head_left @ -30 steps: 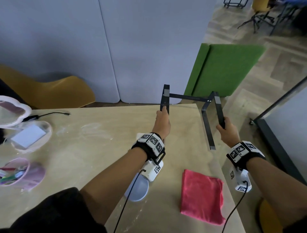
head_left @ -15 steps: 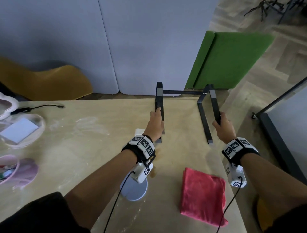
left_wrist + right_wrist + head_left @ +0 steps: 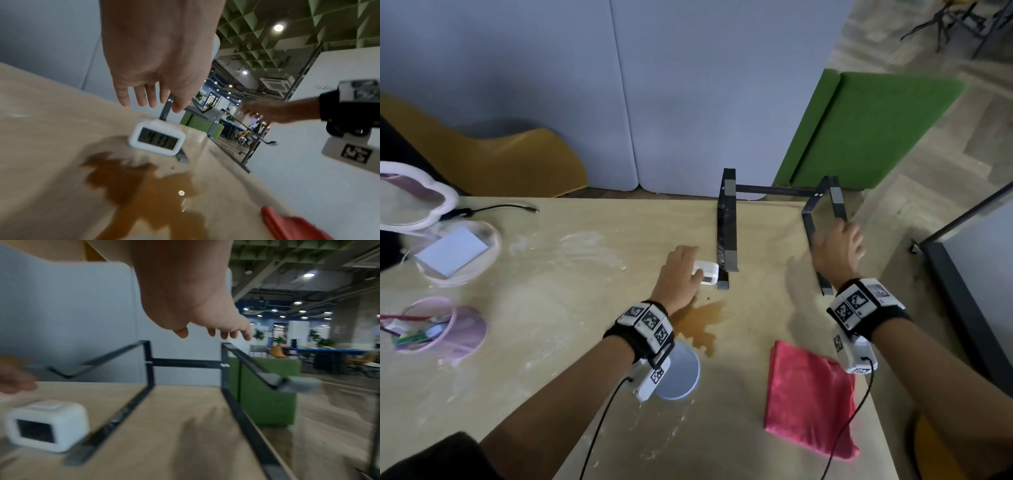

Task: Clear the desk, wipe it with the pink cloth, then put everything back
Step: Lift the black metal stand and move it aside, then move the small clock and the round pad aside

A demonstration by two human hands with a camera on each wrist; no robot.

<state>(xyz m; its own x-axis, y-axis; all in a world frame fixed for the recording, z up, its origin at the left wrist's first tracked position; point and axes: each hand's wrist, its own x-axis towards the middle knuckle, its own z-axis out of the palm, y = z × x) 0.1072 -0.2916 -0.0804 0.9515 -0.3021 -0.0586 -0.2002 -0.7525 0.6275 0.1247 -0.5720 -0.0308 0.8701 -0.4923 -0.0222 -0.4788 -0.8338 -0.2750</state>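
A black metal laptop stand (image 3: pixel 726 226) rests on the far right of the wooden desk (image 3: pixel 571 308). My right hand (image 3: pixel 839 245) hovers open beside its right arm, fingers spread and off the metal (image 3: pixel 216 332). My left hand (image 3: pixel 681 270) is open just above a small white digital clock (image 3: pixel 707 273), its straight fingers (image 3: pixel 144 99) not gripping it. The clock (image 3: pixel 157 140) stands against the stand's left foot. A brown liquid spill (image 3: pixel 703 322) lies just in front of it. The folded pink cloth (image 3: pixel 808 401) sits near the front right edge.
A white round disc (image 3: pixel 678 373) lies under my left wrist. At the left are a pink pen cup (image 3: pixel 438 325), a clear tray with a white card (image 3: pixel 453 251), a pink-framed mirror (image 3: pixel 410 202) and a black cable (image 3: pixel 493 209). White smears mark the desk's middle.
Both hands have let go of the laptop stand, which now rests on the desk. My left hand has drawn back over the white clock; my right hand has opened.
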